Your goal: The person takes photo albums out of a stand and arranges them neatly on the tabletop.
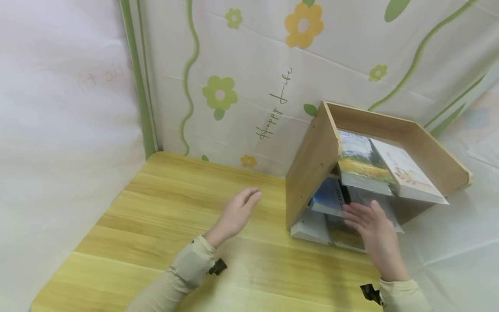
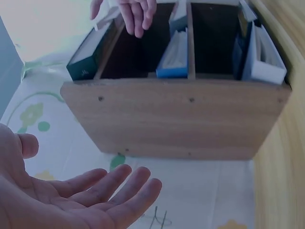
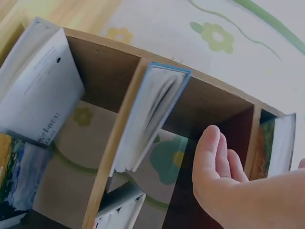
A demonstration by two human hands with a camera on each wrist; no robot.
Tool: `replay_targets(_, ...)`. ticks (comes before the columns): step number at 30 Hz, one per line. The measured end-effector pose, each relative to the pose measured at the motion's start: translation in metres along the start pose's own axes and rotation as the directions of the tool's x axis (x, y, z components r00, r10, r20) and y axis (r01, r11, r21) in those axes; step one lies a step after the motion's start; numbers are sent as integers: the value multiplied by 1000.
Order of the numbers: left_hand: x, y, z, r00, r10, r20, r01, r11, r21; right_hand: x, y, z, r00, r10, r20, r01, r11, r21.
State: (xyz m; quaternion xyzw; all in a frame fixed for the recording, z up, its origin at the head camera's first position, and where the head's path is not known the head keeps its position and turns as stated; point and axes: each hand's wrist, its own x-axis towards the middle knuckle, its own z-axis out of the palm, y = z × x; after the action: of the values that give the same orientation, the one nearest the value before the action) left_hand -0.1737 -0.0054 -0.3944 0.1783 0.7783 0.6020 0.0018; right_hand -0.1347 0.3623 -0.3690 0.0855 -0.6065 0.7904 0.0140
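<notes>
Two pale sleeves point(image 1: 175, 273) reach in from the bottom edge, each with a black clip point(image 1: 217, 266) at the wrist. The left hand point(image 1: 233, 214) hangs over a yellow wood-grain counter point(image 1: 136, 216); the left wrist view shows its palm turned up and its fingers loosely spread. The right hand point(image 1: 378, 234) is raised before a three-level wooden shelf point(image 1: 309, 169), its fingers nearly straight and close together, thumb apart. I cannot tell whether they touch anything.

The shelf stands on the right of the counter, books on every level. On top lie a landscape-covered book point(image 1: 364, 160) and, beside it, a white book point(image 1: 409, 167). In the middle are a blue book point(image 1: 326, 197) and a pale book point(image 3: 119, 205) to its right. At the bottom, a thick white book point(image 1: 309, 225) lies beside a dark-covered book point(image 1: 343, 229).

From the head, the right hand and the jutting top books hide much of the middle level. The right wrist view shows the gap above the blue book, and a flowered wall covering point(image 1: 253, 65) visible through the shelf's back. The left wrist view shows the side panel face-on, dotted with screw holes. On the covering, slanted script reads "Happy Life".
</notes>
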Motion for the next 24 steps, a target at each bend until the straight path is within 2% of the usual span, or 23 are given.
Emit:
replay_targets(3,5,7,8,999,-41,24,42,998,-48,1,-8,-5,997,53,59,-61,989,132)
replay_targets(6,13,13,16,995,-86,47,91,988,-121,1,-16,-10,986,115,122,-144,954,263)
replay_targets(8,18,18,23,993,-102,66,112,979,-172,2,-19,-15,971,165,175,-219,908,358)
replay_targets(12,27,27,35,991,-92,100,115,962,-248,3,-24,-22,929,229,289,-350,797,493)
replay_targets(17,33,39,45,989,-80,121,118,932,-344,5,-28,-31,883,240,403,-443,710,547)
replay_targets(22,38,49,50,981,-80,175,149,889,-433,9,-30,-38,830,258,495,-539,599,592)
replay_targets(24,42,53,52,975,-81,209,172,868,-467,10,-33,-39,821,271,503,-556,579,596)
